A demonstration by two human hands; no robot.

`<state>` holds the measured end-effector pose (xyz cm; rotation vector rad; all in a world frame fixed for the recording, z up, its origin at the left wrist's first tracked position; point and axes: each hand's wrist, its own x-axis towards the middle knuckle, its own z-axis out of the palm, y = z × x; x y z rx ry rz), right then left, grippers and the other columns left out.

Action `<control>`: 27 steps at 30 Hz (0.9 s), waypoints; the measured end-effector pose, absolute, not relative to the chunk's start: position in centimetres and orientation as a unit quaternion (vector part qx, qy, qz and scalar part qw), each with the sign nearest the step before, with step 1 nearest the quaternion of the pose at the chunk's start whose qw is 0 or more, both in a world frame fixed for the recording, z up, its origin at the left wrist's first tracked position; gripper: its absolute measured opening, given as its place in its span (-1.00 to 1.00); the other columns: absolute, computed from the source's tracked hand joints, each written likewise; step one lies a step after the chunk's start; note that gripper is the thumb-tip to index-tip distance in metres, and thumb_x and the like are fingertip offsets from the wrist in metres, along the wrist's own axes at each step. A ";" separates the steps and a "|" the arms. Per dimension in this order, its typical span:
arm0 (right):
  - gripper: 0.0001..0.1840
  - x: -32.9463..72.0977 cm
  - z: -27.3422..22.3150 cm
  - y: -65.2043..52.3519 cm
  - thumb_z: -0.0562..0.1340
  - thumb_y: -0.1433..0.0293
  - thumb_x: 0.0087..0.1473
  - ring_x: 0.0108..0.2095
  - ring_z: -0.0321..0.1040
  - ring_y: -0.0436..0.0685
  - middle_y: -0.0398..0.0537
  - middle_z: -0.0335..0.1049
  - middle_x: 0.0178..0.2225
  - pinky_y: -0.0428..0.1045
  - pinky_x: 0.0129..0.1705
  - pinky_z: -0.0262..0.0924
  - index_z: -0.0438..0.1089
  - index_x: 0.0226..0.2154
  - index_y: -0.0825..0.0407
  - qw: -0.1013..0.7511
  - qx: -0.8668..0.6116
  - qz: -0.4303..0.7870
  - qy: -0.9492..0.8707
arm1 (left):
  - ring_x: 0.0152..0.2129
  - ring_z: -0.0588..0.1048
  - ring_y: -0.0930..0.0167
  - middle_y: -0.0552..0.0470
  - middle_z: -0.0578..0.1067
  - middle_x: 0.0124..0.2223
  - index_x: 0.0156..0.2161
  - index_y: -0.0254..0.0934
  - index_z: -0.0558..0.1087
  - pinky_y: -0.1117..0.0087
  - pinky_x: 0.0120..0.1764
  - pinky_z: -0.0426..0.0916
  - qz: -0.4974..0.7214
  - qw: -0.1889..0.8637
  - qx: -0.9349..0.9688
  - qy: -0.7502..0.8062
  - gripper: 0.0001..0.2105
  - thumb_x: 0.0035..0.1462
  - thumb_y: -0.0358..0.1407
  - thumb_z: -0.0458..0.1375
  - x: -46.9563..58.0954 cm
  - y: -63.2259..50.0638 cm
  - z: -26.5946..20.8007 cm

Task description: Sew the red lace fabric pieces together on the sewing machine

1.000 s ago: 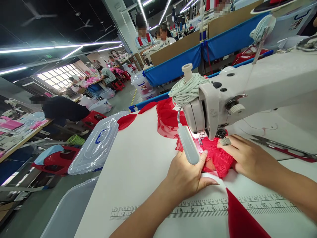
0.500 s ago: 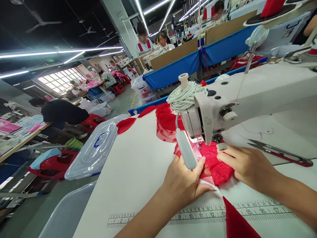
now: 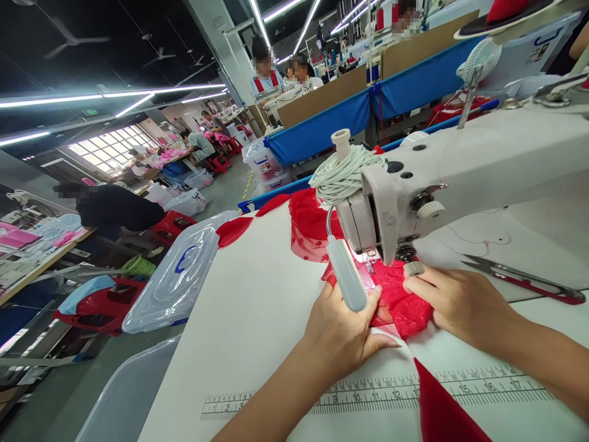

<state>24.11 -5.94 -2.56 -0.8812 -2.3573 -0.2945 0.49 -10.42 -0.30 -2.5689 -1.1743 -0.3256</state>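
Under the head of a white sewing machine [image 3: 488, 159] lies a piece of red lace and mesh fabric [image 3: 405, 307], partly hidden by my hands and the machine. My left hand [image 3: 343, 328] rests flat on the fabric's left part, its thumb and fingers apart. A small grey lamp [image 3: 346, 273] on a bent stalk hangs in front of its fingers and lights the presser foot [image 3: 370, 265]. To the right, my right hand [image 3: 453, 301] pinches the lace edge between bent fingers, just below a white tension knob.
Thread snips [image 3: 524, 279] lie to the right of my right hand. A ruler scale [image 3: 372, 396] runs along the table's front, with a red fabric point [image 3: 444, 405] over it. More red fabric [image 3: 308, 230] trails behind. A lidded plastic box [image 3: 184, 270] stands at left.
The view has shifted slightly. Both hands stay at the red fabric in nearly the same pose, and any movement of the cloth is too small to make out.
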 end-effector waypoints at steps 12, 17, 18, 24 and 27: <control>-0.60 24.2 -2.8 -5.8 -0.02 0.78 -0.20 -0.63 0.09 -0.01 -0.19 0.20 -0.52 -0.01 -0.59 -0.15 0.29 -0.44 0.02 0.305 -0.324 -0.111 -0.888 | -0.18 0.51 0.12 -0.26 0.54 -0.02 0.10 -0.23 0.51 0.06 -0.11 0.42 -0.153 0.155 -0.886 -0.410 -0.29 0.30 0.25 -0.22 0.5 -10.4 -0.1; -0.57 24.3 -3.5 -6.0 -0.03 0.79 -0.18 -0.60 0.10 0.01 -0.18 0.23 -0.50 -0.01 -0.56 -0.16 0.28 -0.42 -0.01 0.295 -0.348 -0.095 -0.885 | -0.13 0.50 0.07 -0.28 0.53 -0.03 0.12 -0.28 0.49 0.02 -0.12 0.41 -0.146 0.147 -0.889 -0.409 -0.30 0.30 0.23 -0.18 0.5 -10.7 -0.2; -0.56 24.4 -3.7 -6.0 -0.04 0.80 -0.17 -0.59 0.11 0.02 -0.18 0.24 -0.50 -0.01 -0.56 -0.15 0.28 -0.41 -0.01 0.288 -0.356 -0.094 -0.884 | -0.15 0.50 0.08 -0.29 0.54 -0.06 0.12 -0.31 0.48 0.03 -0.13 0.42 -0.136 0.151 -0.890 -0.408 -0.31 0.31 0.22 -0.14 0.7 -10.8 -0.2; -0.59 24.2 -3.7 -6.3 -0.04 0.76 -0.18 -0.61 0.17 0.04 -0.16 0.31 -0.49 0.02 -0.58 -0.12 0.28 -0.45 -0.03 0.292 -0.363 -0.099 -0.879 | -0.55 0.40 0.37 0.02 0.41 -0.48 -0.19 -0.44 0.54 0.36 -0.52 0.30 -0.170 0.261 -0.878 -0.363 -0.82 0.24 -0.47 0.08 2.3 -10.6 -0.3; -0.58 24.1 -3.4 -6.1 -0.04 0.74 -0.17 -0.59 0.28 0.01 -0.13 0.45 -0.36 -0.04 -0.60 0.02 0.32 -0.41 -0.03 0.327 -0.339 -0.090 -0.877 | -0.52 0.43 0.41 -0.03 0.45 -0.39 -0.34 -0.37 0.48 0.42 -0.56 0.26 -0.185 0.281 -0.884 -0.324 -0.78 0.18 -0.61 0.01 2.5 -10.2 -0.7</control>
